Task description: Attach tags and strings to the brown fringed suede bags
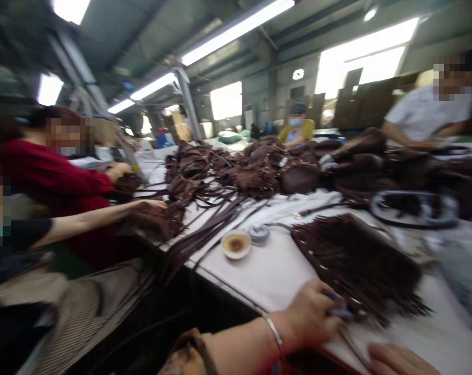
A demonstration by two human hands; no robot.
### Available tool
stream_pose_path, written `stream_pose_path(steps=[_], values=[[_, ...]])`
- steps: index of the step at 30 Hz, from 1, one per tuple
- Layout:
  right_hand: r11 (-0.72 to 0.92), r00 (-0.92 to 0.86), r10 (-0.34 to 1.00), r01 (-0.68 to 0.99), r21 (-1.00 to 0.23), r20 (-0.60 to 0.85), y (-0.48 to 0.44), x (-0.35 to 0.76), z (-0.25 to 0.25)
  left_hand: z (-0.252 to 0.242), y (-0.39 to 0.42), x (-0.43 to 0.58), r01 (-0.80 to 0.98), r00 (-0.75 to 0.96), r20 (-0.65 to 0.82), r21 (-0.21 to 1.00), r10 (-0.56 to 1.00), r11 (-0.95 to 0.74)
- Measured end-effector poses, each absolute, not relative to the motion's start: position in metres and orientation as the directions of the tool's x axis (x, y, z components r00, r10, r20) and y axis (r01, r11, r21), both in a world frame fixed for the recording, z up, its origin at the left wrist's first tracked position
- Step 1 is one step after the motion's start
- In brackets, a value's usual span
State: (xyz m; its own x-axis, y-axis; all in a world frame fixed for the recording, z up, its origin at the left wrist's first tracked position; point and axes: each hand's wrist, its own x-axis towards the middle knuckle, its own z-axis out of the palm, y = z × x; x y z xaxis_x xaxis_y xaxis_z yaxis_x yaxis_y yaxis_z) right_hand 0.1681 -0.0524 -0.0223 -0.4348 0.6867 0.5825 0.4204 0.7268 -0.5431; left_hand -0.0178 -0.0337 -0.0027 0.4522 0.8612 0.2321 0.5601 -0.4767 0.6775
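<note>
My left hand (312,315), a thin bracelet on its wrist, rests on the white table (267,273) at the near edge of a dark brown fringed bag piece (353,260). Its fingers are curled round a small grey-blue thing that I cannot make out. My right hand (400,359) shows only in part at the bottom edge, lying low on the table beside a thin dark strip; its fingers are blurred.
A small white dish of brown paste (236,244) and a grey tape roll (258,232) stand mid-table. Long brown straps (208,224) trail off the left edge. A heap of brown fringed bags (267,166) fills the far side. Several co-workers sit around the table.
</note>
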Motion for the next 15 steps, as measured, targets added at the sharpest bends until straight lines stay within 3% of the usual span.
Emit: stream_pose_path(steps=[2, 5, 8, 10, 12, 15], values=[[0.715, -0.546, 0.699, 0.512, -0.475, 0.463, -0.077, 0.196, -0.014, -0.011, -0.031, -0.017, 0.523, 0.366, 0.343, 0.693, 0.865, -0.496], [0.666, -0.620, 0.736, 0.592, -0.454, 0.271, -0.085, 0.198, -0.003, -0.019, -0.021, -0.019, 0.482, 0.357, 0.366, 0.716, 0.859, -0.505], [0.467, -0.428, 0.875, 0.629, -0.621, 0.226, -0.075, 0.189, 0.006, -0.019, -0.017, -0.020, 0.471, 0.394, 0.386, 0.694, 0.834, -0.544], [0.216, -0.211, 0.970, 0.528, -0.821, 0.119, -0.067, 0.180, 0.012, -0.020, -0.019, -0.019, 0.485, 0.403, 0.415, 0.658, 0.815, -0.575], [-0.040, -0.065, 0.996, 0.288, -0.957, -0.062, -0.058, 0.168, 0.017, -0.022, -0.022, -0.018, 0.504, 0.399, 0.449, 0.620, 0.799, -0.601], [-0.263, -0.045, 0.964, -0.007, -0.965, -0.262, -0.045, 0.146, 0.019, -0.025, -0.023, -0.017, 0.516, 0.389, 0.485, 0.589, 0.783, -0.622]])
